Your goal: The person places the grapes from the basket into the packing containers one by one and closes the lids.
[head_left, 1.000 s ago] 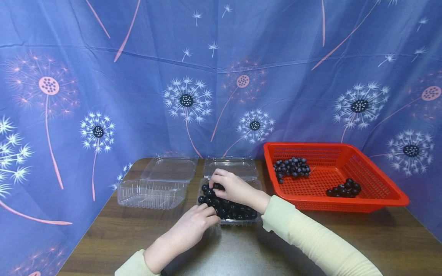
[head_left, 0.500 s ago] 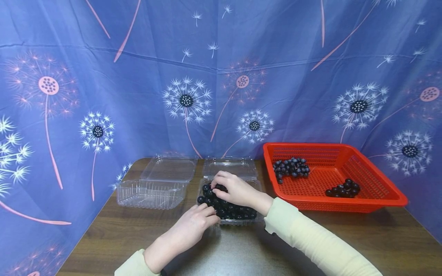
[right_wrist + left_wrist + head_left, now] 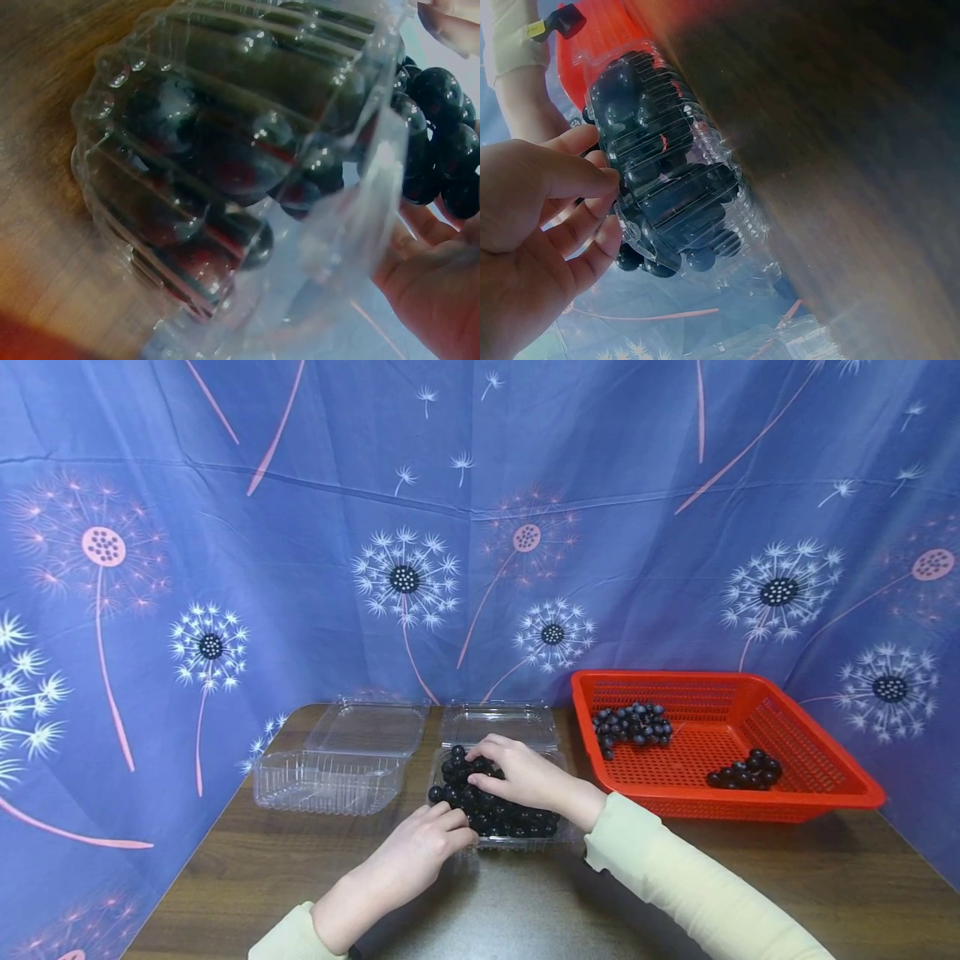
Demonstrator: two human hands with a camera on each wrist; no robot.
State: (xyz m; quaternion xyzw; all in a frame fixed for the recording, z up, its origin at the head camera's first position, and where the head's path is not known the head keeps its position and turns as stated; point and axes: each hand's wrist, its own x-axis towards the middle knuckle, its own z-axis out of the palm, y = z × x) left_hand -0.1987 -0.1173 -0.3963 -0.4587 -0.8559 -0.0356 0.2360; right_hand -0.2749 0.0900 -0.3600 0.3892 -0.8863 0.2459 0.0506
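A clear plastic container point(image 3: 487, 842) full of dark grapes point(image 3: 517, 820) stands in front of me. My left hand point(image 3: 422, 847) grips the rim at its near left corner. In the left wrist view the thumb point(image 3: 604, 180) lies along the ribbed outer wall, with the other fingers at the rim. My right hand point(image 3: 521, 775) reaches over from the right and holds a bunch of grapes point(image 3: 453, 770) on top of the heap. Its fingers curve over the bunch and hide part of it. Grapes point(image 3: 442, 135) rise above the rim in the right wrist view.
Left of the filled container stands another clear plastic container point(image 3: 330, 785) with its lid point(image 3: 367, 727) folded back. The filled container's lid point(image 3: 498, 724) lies back too. A red basket point(image 3: 727, 802) at right holds two grape bunches point(image 3: 633, 724). A patterned curtain point(image 3: 300, 568) hangs behind.
My right hand has drawn a little to the right, its thumb and forefinger further apart. More grapes show at the container's back left corner. My left hand has stayed in place.
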